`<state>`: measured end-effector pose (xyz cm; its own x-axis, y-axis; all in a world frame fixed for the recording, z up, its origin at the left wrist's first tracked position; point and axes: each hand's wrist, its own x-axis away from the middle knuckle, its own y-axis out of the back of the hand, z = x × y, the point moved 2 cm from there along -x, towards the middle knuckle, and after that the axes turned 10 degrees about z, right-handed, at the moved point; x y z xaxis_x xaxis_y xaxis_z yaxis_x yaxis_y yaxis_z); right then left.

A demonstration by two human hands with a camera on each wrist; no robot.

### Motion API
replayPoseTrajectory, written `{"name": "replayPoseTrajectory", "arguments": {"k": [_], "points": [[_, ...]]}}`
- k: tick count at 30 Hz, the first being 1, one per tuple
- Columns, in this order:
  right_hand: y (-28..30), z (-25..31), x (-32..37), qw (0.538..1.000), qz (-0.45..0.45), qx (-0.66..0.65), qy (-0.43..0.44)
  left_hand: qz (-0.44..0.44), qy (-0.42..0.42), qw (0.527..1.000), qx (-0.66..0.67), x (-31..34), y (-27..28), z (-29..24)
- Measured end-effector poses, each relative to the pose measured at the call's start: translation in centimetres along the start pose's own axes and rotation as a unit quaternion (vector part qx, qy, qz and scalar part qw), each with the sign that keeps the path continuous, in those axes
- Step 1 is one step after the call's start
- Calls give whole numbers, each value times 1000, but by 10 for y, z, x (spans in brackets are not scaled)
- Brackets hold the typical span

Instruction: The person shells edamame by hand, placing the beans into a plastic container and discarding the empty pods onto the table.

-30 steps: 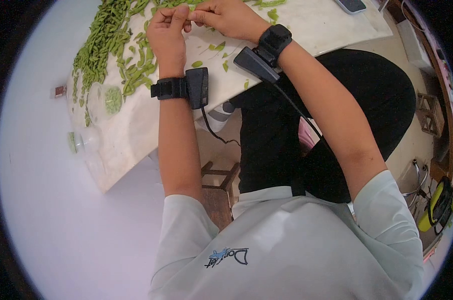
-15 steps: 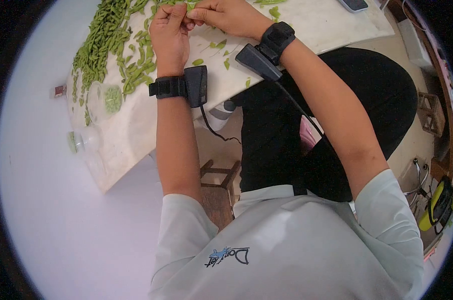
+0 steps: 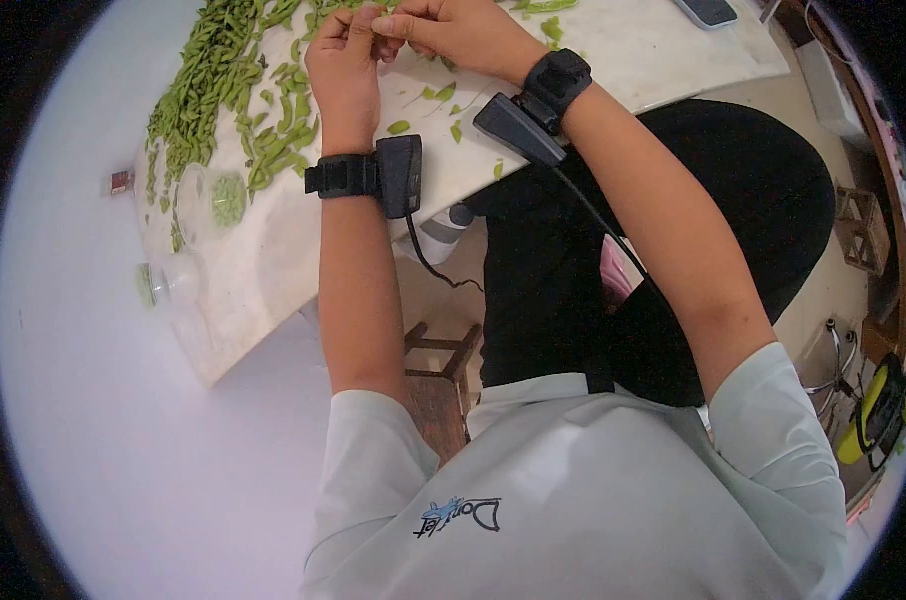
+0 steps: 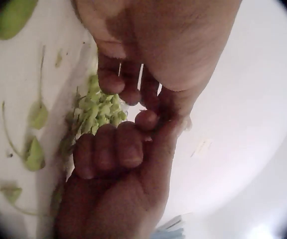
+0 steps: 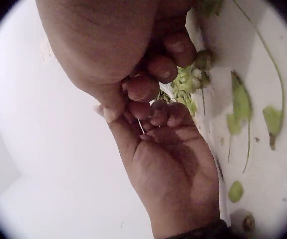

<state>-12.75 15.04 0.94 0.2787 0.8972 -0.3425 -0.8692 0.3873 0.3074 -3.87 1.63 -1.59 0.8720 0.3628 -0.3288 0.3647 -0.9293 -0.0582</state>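
Observation:
At the top of the head view, my left hand (image 3: 345, 75) and right hand (image 3: 473, 38) meet over the table, thumbs and fingertips together. They pinch a small green pod between them, now almost wholly covered by the fingers. Both wrist views show the fingers of each hand curled inward, tips touching those of the other hand. Behind them in the left wrist view lies a heap of pale green pods (image 4: 98, 112). A large pile of green pods (image 3: 198, 110) spreads beside my left hand, with loose pods (image 3: 273, 150) near that wrist.
A clear cup (image 3: 190, 200) holding green beans lies left of my left wrist, and another clear container (image 3: 183, 275) is near the table's corner. Leaf scraps (image 3: 399, 127) dot the white tabletop (image 3: 623, 60). A phone (image 3: 711, 12) lies at the far right; a wooden stool (image 3: 438, 405) stands below.
Both hands have shifted slightly while staying together. The green bit that showed between the fingertips half a second ago is now mostly hidden.

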Motion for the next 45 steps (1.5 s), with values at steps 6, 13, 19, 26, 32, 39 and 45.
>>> {"name": "replayPoseTrajectory", "arguments": {"k": [6, 13, 19, 26, 32, 39, 45], "points": [[-3, -5, -1, 998, 2, -52, 26, 2, 8, 1000, 11, 0, 3, 2], [-3, -5, 0, 995, 12, -94, 28, -4, 15, 998, 62, 6, -15, -10], [-4, -4, 0, 993, 13, -112, 37, 26, 40, 996, 78, 3, 6, 4], [-4, -2, 1, 995, 20, -83, 41, 22, 20, 996, 85, 2, 4, 2], [-3, -5, 0, 995, 30, -77, 61, 45, 12, 994, 99, 2, 3, 1], [-5, -6, 0, 992, 28, -108, 56, 33, 39, 996, 70, 2, 3, 1], [-3, -15, -5, 984, 12, -178, 0, -23, 59, 990, 123, 5, -6, -10]]}}
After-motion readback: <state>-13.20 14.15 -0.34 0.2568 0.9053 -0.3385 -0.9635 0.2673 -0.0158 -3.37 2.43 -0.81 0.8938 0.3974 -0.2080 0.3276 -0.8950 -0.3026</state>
